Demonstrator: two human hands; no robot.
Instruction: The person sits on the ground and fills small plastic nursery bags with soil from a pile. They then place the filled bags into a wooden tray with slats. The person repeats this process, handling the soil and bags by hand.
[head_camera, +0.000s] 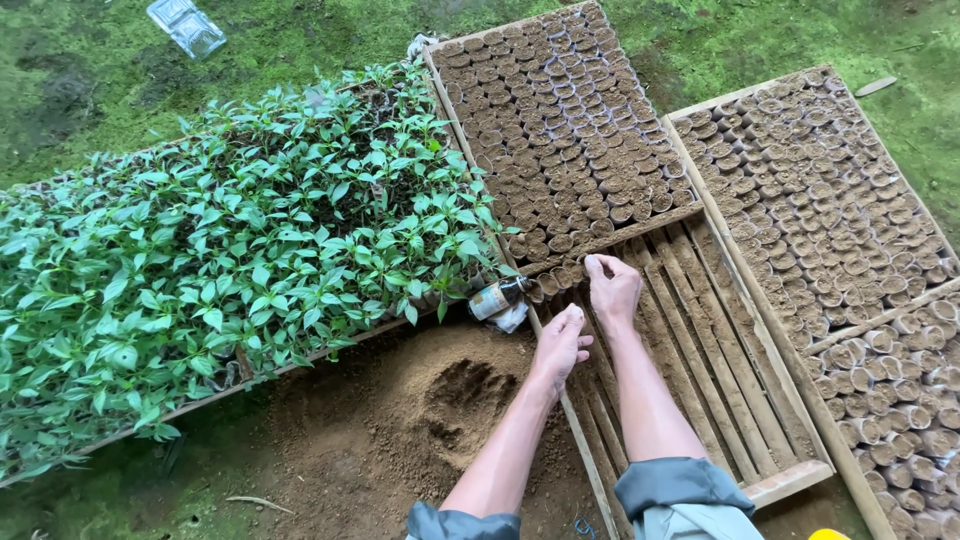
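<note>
Mossy green ground (90, 60) lay from nine to twelve o'clock under soft daylight; bare brown soil (400, 420) spread at six, seedlings (230, 240) at nine.

— Where do we have our arms? (620, 400)

— Both stretched forward and bare to above the elbow, with grey-blue sleeves pushed up at the bottom of the view. They run almost side by side toward the wooden tray (790, 480).

— And our left hand (560, 345)?

— It sits at the tray's left rail, back of the hand up, fingers curled loosely inward, the thumb tucked in beside them.

— Our right hand (612, 288)?

— Farther ahead, over the slats of the tray, just beyond the left. Its fingers are bent down and bunched together at the tips, wrist straight, knuckles toward us.
</note>
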